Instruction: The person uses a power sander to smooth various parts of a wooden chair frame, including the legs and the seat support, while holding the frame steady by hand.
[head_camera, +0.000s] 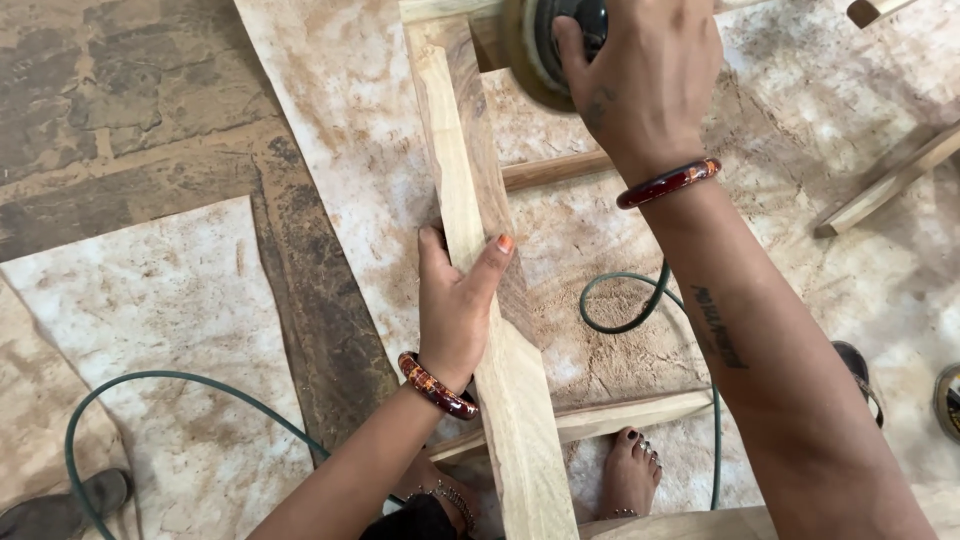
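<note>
We are holding a long pale wooden rail (495, 330), part of a frame; its long axis is running from the top of the view down toward our feet, leaning slightly rightward as it nears us. Our left hand (455, 300) is clamping around its middle, thumb over the top face. Our right hand (645, 75) is closing over a round sander (545, 45) pressed at the rail's far end. A green hose (640, 300) is looping under the frame beside darker crossbars (555, 170). Sawdust is coating the rough, stained floor (150, 290), and our bare foot (630, 470) is resting below.
</note>
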